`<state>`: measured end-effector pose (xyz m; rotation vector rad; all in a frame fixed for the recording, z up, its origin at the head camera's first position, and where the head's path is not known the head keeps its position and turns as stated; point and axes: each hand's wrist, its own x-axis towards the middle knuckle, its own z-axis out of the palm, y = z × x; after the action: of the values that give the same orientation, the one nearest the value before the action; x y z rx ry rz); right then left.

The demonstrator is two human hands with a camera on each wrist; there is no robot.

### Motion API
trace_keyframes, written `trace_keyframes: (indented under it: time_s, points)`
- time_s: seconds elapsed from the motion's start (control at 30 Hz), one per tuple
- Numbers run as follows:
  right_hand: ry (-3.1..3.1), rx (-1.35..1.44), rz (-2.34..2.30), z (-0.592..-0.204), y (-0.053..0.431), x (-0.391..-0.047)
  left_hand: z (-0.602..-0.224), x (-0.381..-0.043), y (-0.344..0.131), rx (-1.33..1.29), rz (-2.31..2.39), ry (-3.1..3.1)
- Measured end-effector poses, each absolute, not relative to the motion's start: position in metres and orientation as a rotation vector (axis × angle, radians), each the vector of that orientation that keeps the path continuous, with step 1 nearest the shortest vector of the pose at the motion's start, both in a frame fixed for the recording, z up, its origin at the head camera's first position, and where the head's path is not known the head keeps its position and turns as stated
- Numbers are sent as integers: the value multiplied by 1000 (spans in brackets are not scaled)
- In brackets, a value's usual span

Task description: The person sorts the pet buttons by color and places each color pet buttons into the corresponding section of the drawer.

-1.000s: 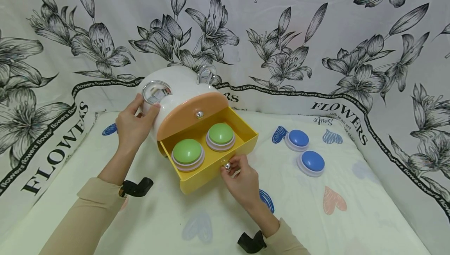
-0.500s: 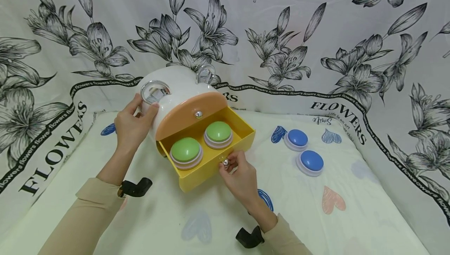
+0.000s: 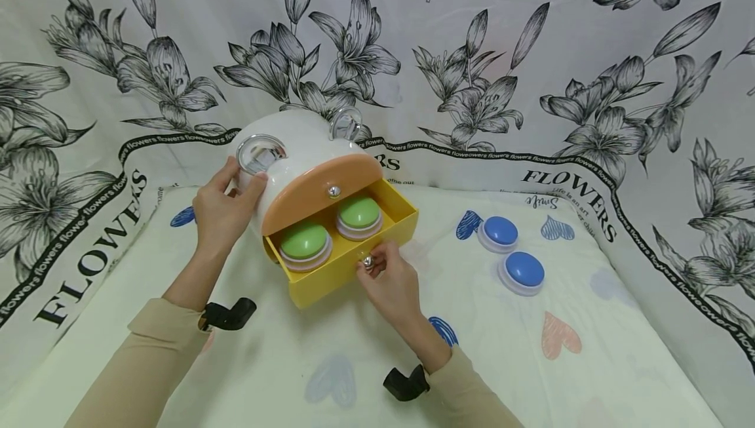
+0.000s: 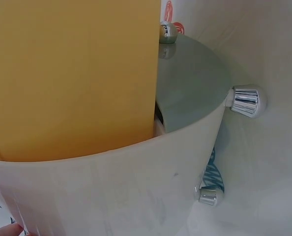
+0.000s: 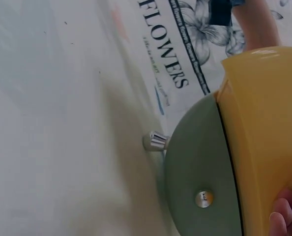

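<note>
A rounded white drawer box (image 3: 295, 133) with silver ring-like parts on top stands left of centre in the head view. Its orange top drawer front (image 3: 321, 193) is closed. Below it, the yellow drawer (image 3: 348, 264) is partly pulled out, with two green-topped round pieces (image 3: 303, 240) (image 3: 359, 212) inside. My left hand (image 3: 227, 205) holds the box's left side, thumb on the front. The right hand (image 3: 392, 284) pinches the drawer's silver knob (image 3: 368, 261) between thumb and fingers. A green lower front (image 5: 200, 167) with its own knob shows in the right wrist view.
Two blue-topped round pieces (image 3: 500, 231) (image 3: 525, 269) lie on the heart-patterned cloth (image 3: 472, 375) to the right. Silver feet (image 4: 247, 101) stick out under the box. A flower-printed curtain (image 3: 448, 87) hangs behind.
My right hand has moved up and left with the knob, and the yellow drawer has slid partway into the box, carrying the green-topped pieces. The left hand keeps its place.
</note>
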<state>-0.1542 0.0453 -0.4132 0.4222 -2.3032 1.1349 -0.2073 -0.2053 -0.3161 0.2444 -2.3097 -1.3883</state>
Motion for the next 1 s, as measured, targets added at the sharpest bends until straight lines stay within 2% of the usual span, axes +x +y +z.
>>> trace_keyframes:
  time_s: [1.0]
  points:
    - [-2433,364,1173,-400,16,-192,-317,-208,-206,257,-1377,-2322]
